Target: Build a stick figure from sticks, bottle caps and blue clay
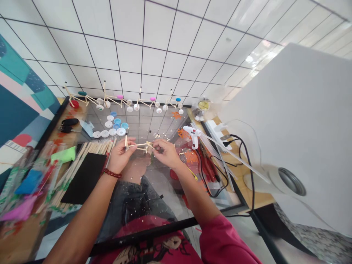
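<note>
A small stick frame (140,145) hangs above a glass-topped table (176,227), between a person's two bare hands; its long axis runs crosswise, from the left fingers to the right fingers, so neither hand is clearly nearer; the left hand (119,156) has its fingers closed in a pinch on the left end, just beside a short upright stick with a dark tip; the right hand (167,154) has thumb and fingertips drawn together at the other end, where thin pieces meet; that joint is small and soft in the view, so how the pieces cross there cannot be told for sure.

The frame is pale, straight and wood-like; the table is smooth, glossy and reflective, sprinkled with tiny light chips; beyond the left fingers lie round, shallow caps (120,131), white and blue, apparently plastic; farther beyond both hands stands a row of stick models (110,99) with round white discs and coloured ovals; left of the left fingers is a bundle of slim sticks (95,147), partly under a flat, matt black sheet (84,178); right of the right fingers, well apart, rests a smooth white glue gun (194,139) with a dark cord.
</note>
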Motion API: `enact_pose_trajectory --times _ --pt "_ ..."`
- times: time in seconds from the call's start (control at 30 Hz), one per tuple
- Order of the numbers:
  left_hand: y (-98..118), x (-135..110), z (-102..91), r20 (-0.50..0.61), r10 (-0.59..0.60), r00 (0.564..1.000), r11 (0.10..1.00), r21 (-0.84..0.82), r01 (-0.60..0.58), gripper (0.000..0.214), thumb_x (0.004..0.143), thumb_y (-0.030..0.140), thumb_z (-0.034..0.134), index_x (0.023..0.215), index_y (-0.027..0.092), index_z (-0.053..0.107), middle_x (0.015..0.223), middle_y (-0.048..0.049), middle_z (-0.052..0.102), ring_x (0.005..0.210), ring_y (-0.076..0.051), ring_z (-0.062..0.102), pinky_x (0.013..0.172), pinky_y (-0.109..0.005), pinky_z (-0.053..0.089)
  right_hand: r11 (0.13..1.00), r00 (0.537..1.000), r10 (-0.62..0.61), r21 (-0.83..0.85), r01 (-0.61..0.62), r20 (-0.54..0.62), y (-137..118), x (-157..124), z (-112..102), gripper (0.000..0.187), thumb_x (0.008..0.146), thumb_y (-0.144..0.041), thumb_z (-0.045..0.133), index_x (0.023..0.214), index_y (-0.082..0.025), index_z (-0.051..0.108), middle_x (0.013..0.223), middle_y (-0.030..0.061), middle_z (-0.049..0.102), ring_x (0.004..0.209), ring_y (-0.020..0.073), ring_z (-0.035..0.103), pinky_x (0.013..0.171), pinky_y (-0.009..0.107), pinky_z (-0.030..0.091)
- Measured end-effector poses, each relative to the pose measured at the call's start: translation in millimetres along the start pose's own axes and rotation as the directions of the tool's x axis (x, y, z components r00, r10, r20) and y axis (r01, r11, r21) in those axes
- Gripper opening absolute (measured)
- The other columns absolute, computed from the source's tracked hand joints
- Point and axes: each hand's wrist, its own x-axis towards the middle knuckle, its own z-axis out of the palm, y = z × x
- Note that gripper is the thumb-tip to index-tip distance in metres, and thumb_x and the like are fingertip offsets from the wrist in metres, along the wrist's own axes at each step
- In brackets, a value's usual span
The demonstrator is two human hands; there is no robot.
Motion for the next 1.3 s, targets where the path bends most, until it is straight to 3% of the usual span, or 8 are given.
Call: enact_pose_trajectory --times 0.23,0.37,0.5,0.63,0.83,0.93,1.1,1.3 --pt "-7.5 -0.5 -0.2 -0.007 -0.046 0.999 0.997 -0.054 0.045 0.031 0.074 0.047 0.090 0.082 0.020 0.076 0.120 -0.0141 0.082 0.105 -0.029 0.074 0.090 -0.041 0.061 1.000 0.999 0.015 -0.010 -0.016 -0.040 1.1 -1.2 1.7 0.008 0.083 -0.015 0.070 0.083 -0.023 0.073 0.103 0.0058 0.073 0.076 0.0157 0.065 0.078 0.030 0.058" --pt "-8.5 -0.5 0.0 0.010 -0.015 1.000 0.999 -0.052 0.015 0.030 0.076 0.047 0.089 0.081 0.021 0.076 0.121 -0.0145 0.082 0.110 -0.031 0.075 0.095 -0.044 0.060 0.997 0.997 0.074 -0.035 -0.075 -0.023 -4.5 -2.5 0.4 0.006 0.087 -0.019 0.073 0.082 -0.022 0.073 0.103 0.0065 0.072 0.076 0.0155 0.064 0.080 0.032 0.058" --pt "-9.5 0.6 -0.9 0.025 0.019 1.000 0.999 -0.034 -0.018 0.027 0.079 0.046 0.087 0.082 0.022 0.077 0.123 -0.0142 0.082 0.112 -0.032 0.075 0.100 -0.047 0.058 0.989 0.991 0.124 -0.082 -0.120 0.051 -10.2 -1.0 -6.6 0.010 0.089 -0.016 0.071 0.082 -0.022 0.073 0.107 0.0063 0.074 0.081 0.0161 0.066 0.082 0.031 0.057" --pt "-9.7 1.6 -2.3 0.016 0.023 1.000 0.999 -0.027 -0.022 0.026 0.079 0.046 0.087 0.081 0.022 0.078 0.123 -0.0138 0.082 0.114 -0.032 0.075 0.101 -0.046 0.058 0.995 0.994 0.090 -0.057 -0.086 0.065 -10.8 2.1 -10.5 0.011 0.089 -0.014 0.071 0.082 -0.022 0.074 0.108 0.0072 0.077 0.091 0.0192 0.072 0.087 0.033 0.058" --pt "-12.1 3.3 -4.3 0.023 0.018 1.000 0.999 -0.036 -0.017 0.024 0.081 0.045 0.086 0.084 0.022 0.079 0.124 -0.0130 0.082 0.111 -0.030 0.075 0.090 -0.040 0.057 0.996 0.995 0.086 0.028 -0.088 0.054 -9.2 4.3 -6.0 0.010 0.091 -0.014 0.074 0.085 -0.022 0.074 0.110 0.0086 0.081 0.105 0.0226 0.077 0.100 0.037 0.058" --pt "-12.6 4.2 -5.1 0.025 0.019 1.000 0.999 -0.032 -0.018 0.023 0.081 0.044 0.085 0.084 0.022 0.079 0.124 -0.0125 0.082 0.108 -0.028 0.075 0.089 -0.040 0.056 0.992 0.992 0.125 0.002 -0.126 0.033 -8.5 3.2 -6.3 0.014 0.086 -0.011 0.079 0.097 -0.020 0.076 0.106 0.0079 0.081 0.099 0.0220 0.076 0.096 0.036 0.058" --pt "-9.7 5.1 -5.1 0.022 0.018 1.000 0.999 -0.028 -0.017 0.024 0.079 0.044 0.086 0.083 0.022 0.078 0.121 -0.0126 0.082 0.109 -0.030 0.075 0.088 -0.040 0.058 0.979 0.980 0.195 -0.069 -0.192 0.043 -3.0 0.2 -11.2 0.050 0.079 -0.016 0.087 0.127 -0.018 0.073 0.102 0.0061 0.079 0.092 0.0225 0.074 0.092 0.037 0.058" --pt "-11.3 4.7 -4.8 0.023 0.004 1.000 0.999 -0.041 -0.003 0.028 0.079 0.047 0.088 0.086 0.022 0.078 0.123 -0.0132 0.081 0.110 -0.029 0.075 0.088 -0.039 0.060 0.993 0.994 0.109 -0.049 -0.107 0.030 1.4 2.1 -8.9 0.046 0.084 -0.028 0.089 0.127 -0.028 0.076 0.112 0.0069 0.082 0.095 0.0250 0.076 0.096 0.043 0.062"
